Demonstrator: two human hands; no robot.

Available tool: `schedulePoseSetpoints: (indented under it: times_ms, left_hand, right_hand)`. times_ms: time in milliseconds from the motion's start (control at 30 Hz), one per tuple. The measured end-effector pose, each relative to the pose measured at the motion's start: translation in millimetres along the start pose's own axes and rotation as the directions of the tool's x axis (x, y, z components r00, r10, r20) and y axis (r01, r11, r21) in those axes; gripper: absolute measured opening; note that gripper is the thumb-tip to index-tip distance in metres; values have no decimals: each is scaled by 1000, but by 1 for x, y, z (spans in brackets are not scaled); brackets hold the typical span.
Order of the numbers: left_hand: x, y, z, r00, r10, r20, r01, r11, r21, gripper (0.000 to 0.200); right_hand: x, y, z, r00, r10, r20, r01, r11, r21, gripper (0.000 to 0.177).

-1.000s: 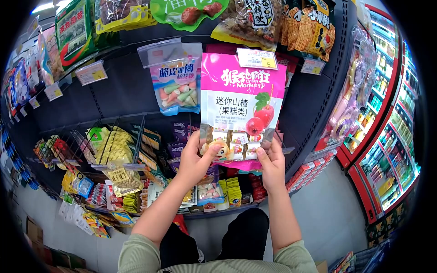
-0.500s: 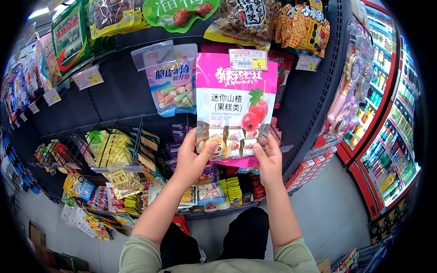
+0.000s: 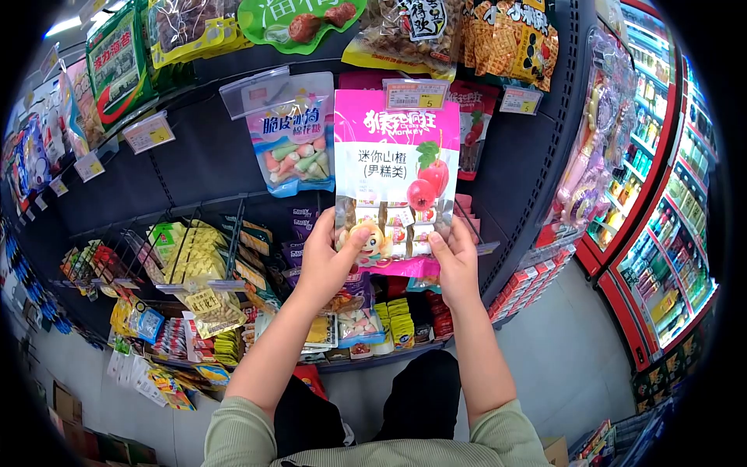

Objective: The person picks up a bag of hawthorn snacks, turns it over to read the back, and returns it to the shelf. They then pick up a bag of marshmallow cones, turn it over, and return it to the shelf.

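Observation:
A pink and white snack bag (image 3: 393, 167) with red fruit printed on it is upright in front of the dark shelf. My left hand (image 3: 327, 261) grips its lower left side, thumb on the front. On the lower right side, my right hand (image 3: 457, 265) holds it the same way, with the fingers behind it. A price tag (image 3: 415, 95) overlaps the bag's top edge. Left of the bag hangs a blue and white marshmallow bag (image 3: 294, 144). Part of another pink bag (image 3: 476, 128) shows behind it on the right.
More snack bags (image 3: 416, 35) hang along the top. Wire dividers (image 3: 204, 249) and small packets (image 3: 206, 311) fill the lower left. Lit red-framed fridges (image 3: 661, 257) stand at the right, beside hanging goods (image 3: 583, 167). Grey floor (image 3: 545, 362) lies below.
The pink and white bag has shifted slightly left, and its right side has turned inward. My right hand has moved a little with it. Both hands keep their hold.

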State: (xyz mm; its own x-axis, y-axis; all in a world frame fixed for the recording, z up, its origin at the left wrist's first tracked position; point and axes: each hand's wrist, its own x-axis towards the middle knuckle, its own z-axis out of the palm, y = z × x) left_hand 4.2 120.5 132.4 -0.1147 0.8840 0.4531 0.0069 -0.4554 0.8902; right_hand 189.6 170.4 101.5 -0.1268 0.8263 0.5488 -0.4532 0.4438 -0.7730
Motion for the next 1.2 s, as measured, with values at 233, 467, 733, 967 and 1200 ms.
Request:
schedulePoseSetpoints:
  times_ms: [233,467,733,967,1200]
  left_hand:
    - [6,0,1,998,65,18,-66,996,64,40]
    - [15,-3,3,1000,14,-13,-13,997,70,33]
    - [73,-16,-4,989,133,-65,-122,981,151,37]
    - [109,-47,-16,983,146,-116,-98,933,346,41]
    - [106,-66,-19,990,39,-139,8,948,317,45]
  right_hand:
    - [5,-2,-3,1000,0,-16,0,1000,17,37]
    - [10,-10,1,999,24,-29,-24,1000,2,33]
    - [72,6,-1,993,57,-107,-73,986,-149,23]
    - [104,32,-7,974,134,-183,-174,959,-222,28]
    - [98,56,-16,940,166,-299,-272,893,-359,42]
